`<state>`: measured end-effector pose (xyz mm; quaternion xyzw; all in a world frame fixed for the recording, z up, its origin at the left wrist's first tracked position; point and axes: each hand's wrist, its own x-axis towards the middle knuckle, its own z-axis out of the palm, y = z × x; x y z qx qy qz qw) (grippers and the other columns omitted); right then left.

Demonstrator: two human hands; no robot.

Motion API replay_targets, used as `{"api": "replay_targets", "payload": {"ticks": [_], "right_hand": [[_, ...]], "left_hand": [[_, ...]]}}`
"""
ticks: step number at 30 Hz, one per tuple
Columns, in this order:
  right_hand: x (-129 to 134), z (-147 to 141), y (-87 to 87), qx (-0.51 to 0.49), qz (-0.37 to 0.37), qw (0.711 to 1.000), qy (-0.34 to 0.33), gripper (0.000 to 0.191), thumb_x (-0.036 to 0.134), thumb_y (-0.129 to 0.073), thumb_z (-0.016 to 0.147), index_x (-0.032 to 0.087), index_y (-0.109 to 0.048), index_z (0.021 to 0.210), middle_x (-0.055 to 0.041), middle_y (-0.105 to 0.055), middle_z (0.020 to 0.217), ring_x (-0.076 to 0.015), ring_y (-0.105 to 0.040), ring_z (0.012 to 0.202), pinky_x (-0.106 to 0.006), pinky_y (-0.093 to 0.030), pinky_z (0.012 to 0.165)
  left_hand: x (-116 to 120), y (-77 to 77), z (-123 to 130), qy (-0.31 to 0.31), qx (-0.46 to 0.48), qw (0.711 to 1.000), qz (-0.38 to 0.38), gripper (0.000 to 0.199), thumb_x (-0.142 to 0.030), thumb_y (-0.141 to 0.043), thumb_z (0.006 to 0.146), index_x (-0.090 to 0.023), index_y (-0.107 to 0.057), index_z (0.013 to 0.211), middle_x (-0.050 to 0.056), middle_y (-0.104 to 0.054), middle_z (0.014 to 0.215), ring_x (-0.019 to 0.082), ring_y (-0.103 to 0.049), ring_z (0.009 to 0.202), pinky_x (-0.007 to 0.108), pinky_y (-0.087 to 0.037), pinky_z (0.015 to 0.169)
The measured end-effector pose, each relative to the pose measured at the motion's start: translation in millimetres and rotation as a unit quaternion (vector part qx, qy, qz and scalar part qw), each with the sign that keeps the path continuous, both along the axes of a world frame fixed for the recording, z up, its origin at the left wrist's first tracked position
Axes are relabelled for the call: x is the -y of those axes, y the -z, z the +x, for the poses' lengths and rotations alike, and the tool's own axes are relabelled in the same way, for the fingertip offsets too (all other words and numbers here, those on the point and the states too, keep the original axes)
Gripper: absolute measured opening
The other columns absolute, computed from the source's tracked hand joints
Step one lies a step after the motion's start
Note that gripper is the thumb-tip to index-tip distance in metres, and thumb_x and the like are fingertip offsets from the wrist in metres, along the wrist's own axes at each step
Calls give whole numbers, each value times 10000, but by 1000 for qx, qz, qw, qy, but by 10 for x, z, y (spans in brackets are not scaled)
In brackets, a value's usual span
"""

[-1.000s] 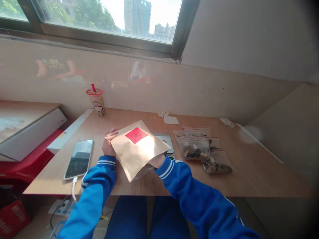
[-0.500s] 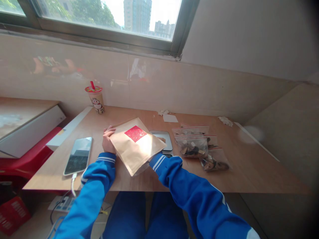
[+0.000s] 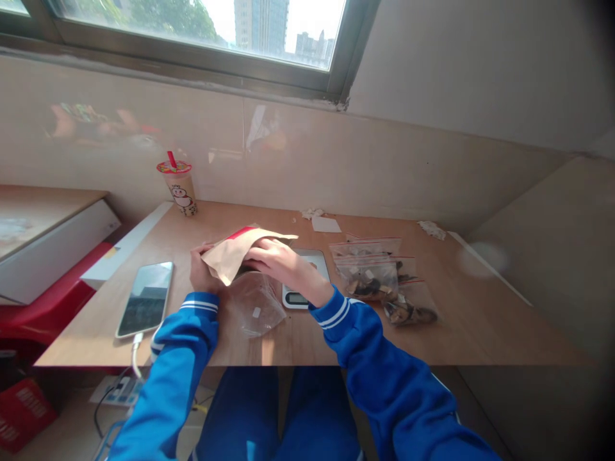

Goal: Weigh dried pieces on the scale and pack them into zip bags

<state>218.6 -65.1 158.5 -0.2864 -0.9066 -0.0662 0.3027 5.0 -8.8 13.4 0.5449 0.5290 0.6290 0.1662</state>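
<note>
A brown kraft paper bag [image 3: 229, 256] with a red patch is tilted up above the middle of the table. My left hand [image 3: 202, 269] grips its left side, the fingers partly behind the paper. At the bag's right edge, my right hand [image 3: 283, 261] has its fingers bent against the paper, with the fingertips hidden. Below the kraft bag lies a clear plastic bag [image 3: 257, 314] with a small white label. A white digital scale [image 3: 294, 301] sits beneath my right hand and is partly covered by it; a small brown piece [image 3: 313, 265] shows on its plate.
Several zip bags of dark dried pieces [image 3: 369, 282] lie to the right. A phone [image 3: 147, 298] with a charging cable [image 3: 137, 352] is at the left. A drink cup [image 3: 180, 189] stands at the back left. Crumpled tissue [image 3: 312, 213] and white paper [image 3: 327, 225] lie near the wall.
The kraft bag has tipped from showing its broad front to a steep, folded angle. My right hand came out from beneath it to its right edge, uncovering the clear bag and scale display.
</note>
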Motion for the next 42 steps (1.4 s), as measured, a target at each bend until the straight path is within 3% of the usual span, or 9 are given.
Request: {"api": "replay_targets", "payload": {"ticks": [3,7,12,16,22,25,31,37,42], "right_hand": [[33,41,-69,17,72,997,3,278,102,-405,969,190,-648,1069,-65,-645,1120,-167,-583,1079,-330,-505,976],[47,131,27,-32,140,989,18,304,65,-402,962,182,-647,1099,-76,-663,1087,-166,-599,1050,-330,-519,955],[22,280,206,-269,121,951,89,228,173,-528,944,251,-634,1130,-52,-658,1063,-155,-616,1015,-314,-543,879],[0,425,533,-387,35,904,178,145,284,-556,932,261,-679,1005,-61,-659,990,-169,-631,900,-314,-548,762],[-16,662,1111,-235,-136,945,183,229,335,-492,961,259,-707,988,-60,-675,1015,-204,-625,970,-384,-479,897],[-1,745,1151,-201,-144,947,206,242,333,-481,967,268,-708,1017,-55,-671,1132,-221,-605,1076,-429,-403,993],[-169,1031,1035,-337,-158,904,212,359,381,-384,990,240,-652,1182,-88,-627,1261,-202,-556,1206,-391,-417,1043],[-279,1315,1191,-334,-331,861,192,530,558,-368,954,211,-595,1284,-106,-595,1341,-229,-524,1277,-447,-360,1118],[-203,1342,1291,-436,-366,808,152,541,522,-324,974,221,-468,1401,-101,-493,1444,-195,-441,1356,-428,-301,1161]], "left_hand": [[42,-28,5,-7,-41,999,-13,635,-338,-791,545,-190,-507,1094,127,-614,1202,347,-585,1135,485,-462,957],[41,5,3,-29,-68,997,-28,586,-341,-753,573,-209,-507,1088,114,-618,1164,338,-599,1088,464,-480,918],[-36,73,-32,-42,-75,996,-33,497,-322,-681,641,-205,-501,1089,110,-593,1131,312,-583,1071,454,-470,930],[-124,107,-73,-97,-64,990,-81,381,-324,-646,672,-190,-505,1000,85,-581,962,288,-595,928,471,-489,867],[-170,105,-75,-122,-38,989,-78,520,-448,-756,616,-194,-509,998,71,-562,937,301,-588,978,462,-490,894],[-158,89,-58,-131,-38,987,-90,555,-497,-761,610,-189,-513,999,78,-568,939,310,-591,979,482,-491,897],[-156,57,-51,-136,-46,984,-109,590,-520,-754,609,-176,-514,1024,103,-578,963,331,-588,980,511,-490,887],[-150,39,-48,-135,-25,984,-111,555,-438,-781,584,-185,-521,1005,93,-580,940,333,-593,968,535,-485,899],[-139,28,-36,-142,-19,983,-114,549,-432,-793,570,-198,-517,983,84,-579,930,331,-595,970,534,-486,907]]}}
